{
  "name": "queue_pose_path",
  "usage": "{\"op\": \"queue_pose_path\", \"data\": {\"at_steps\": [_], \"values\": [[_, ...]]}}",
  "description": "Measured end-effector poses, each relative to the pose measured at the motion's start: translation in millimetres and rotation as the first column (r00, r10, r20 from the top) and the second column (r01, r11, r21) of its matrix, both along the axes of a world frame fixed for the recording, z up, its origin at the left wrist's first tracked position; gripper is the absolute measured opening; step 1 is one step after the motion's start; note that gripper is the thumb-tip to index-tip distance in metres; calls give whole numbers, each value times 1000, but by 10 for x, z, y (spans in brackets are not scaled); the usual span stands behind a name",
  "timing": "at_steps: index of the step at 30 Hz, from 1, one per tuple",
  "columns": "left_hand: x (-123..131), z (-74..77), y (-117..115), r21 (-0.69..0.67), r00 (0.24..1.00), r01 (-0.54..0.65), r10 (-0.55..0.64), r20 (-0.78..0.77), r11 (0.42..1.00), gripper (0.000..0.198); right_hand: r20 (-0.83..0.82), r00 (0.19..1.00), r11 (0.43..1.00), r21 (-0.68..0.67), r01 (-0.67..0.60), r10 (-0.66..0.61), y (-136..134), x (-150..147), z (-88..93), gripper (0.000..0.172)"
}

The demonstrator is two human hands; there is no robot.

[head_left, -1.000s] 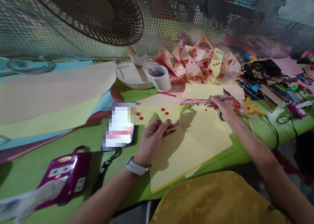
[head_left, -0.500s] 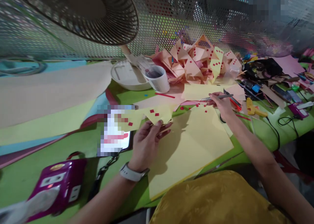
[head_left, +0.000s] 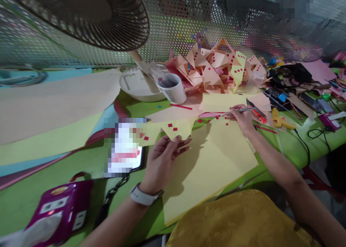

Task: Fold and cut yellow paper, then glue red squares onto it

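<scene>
My left hand (head_left: 163,157) pinches a folded piece of yellow paper (head_left: 178,127) with small red squares on its face. It is raised over a large yellow sheet (head_left: 211,167). My right hand (head_left: 243,119) is closed round metal tweezers (head_left: 242,110), their tips pointing left. Close to those tips, several small red paper squares (head_left: 217,117) lie at the far edge of the yellow sheet. Whether the tips grip a square is too small to tell. A lit phone (head_left: 125,146), partly blurred out, lies left of my left hand.
Folded pink papers (head_left: 211,66) are heaped at the back, beside a white cup (head_left: 173,90) and a fan (head_left: 108,20). A yellow glue gun (head_left: 281,120) and a cutter (head_left: 256,109) lie right. Large paper sheets (head_left: 54,102) and a purple power socket (head_left: 61,207) are left.
My right hand and the tweezers have dipped a little, closer to the red squares. My left hand keeps its hold on the folded paper. The whole view has shifted slightly.
</scene>
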State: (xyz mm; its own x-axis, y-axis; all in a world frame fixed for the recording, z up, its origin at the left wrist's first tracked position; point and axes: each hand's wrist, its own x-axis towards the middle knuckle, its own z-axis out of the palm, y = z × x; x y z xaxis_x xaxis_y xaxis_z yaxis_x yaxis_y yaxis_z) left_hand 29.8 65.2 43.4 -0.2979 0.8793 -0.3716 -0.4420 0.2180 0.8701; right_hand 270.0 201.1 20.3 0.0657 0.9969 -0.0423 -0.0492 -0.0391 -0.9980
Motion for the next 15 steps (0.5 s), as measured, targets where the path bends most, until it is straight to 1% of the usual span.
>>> {"op": "queue_pose_path", "data": {"at_steps": [7, 15], "values": [[-12, 20, -5, -6, 1000, 9, -9, 10, 1000, 44, 2, 1000, 1000, 19, -10, 10, 11, -25, -65, 41], [-39, -32, -17, 6, 999, 38, -38, -8, 999, 41, 13, 1000, 998, 63, -18, 17, -1, -63, -67, 42]]}}
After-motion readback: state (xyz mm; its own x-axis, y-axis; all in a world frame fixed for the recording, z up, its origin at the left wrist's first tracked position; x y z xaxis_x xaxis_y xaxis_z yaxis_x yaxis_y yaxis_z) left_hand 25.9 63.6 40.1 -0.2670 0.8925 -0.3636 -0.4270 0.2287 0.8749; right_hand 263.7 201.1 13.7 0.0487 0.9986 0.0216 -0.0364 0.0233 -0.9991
